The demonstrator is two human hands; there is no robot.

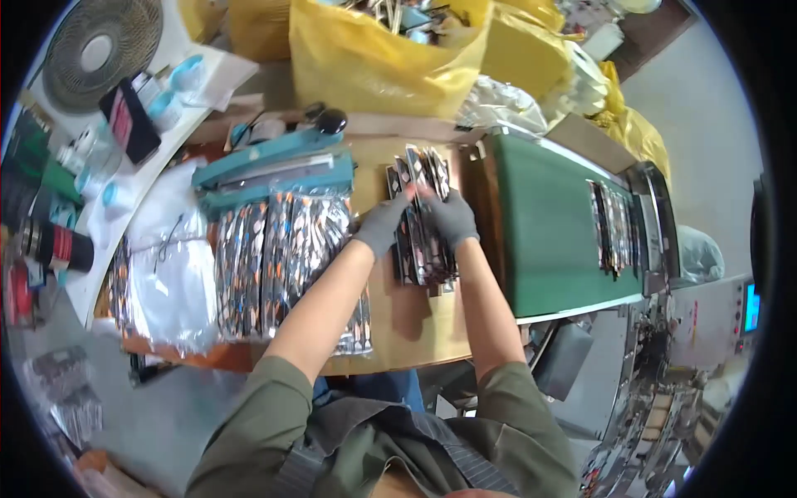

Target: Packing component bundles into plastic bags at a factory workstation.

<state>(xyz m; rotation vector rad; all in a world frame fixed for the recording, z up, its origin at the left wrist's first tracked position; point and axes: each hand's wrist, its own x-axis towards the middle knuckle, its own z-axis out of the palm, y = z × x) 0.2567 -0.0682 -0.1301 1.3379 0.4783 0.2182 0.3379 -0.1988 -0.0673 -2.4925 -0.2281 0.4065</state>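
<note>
A stack of slim dark packets (422, 257) with a light and orange pattern stands on the tan tabletop in front of me. Grey gloves with bare fingertips cover both hands. My left hand (382, 226) is closed against the stack's left side, and my right hand (454, 221) grips it from the right. The far ends of the packets fan out a little beyond my fingers. Just left of my left hand lie several bundles of similar packets (286, 241) in clear plastic bags. Behind them sits a teal bag sealer (270, 170) with a black knob.
Clear bags (170, 282) lie at the left. A green conveyor belt (544, 241) on the right carries another row of packets (614, 228). Yellow sacks (378, 70) stand along the back. A fan (95, 54), phone (130, 122) and flask (56, 246) occupy the left side table.
</note>
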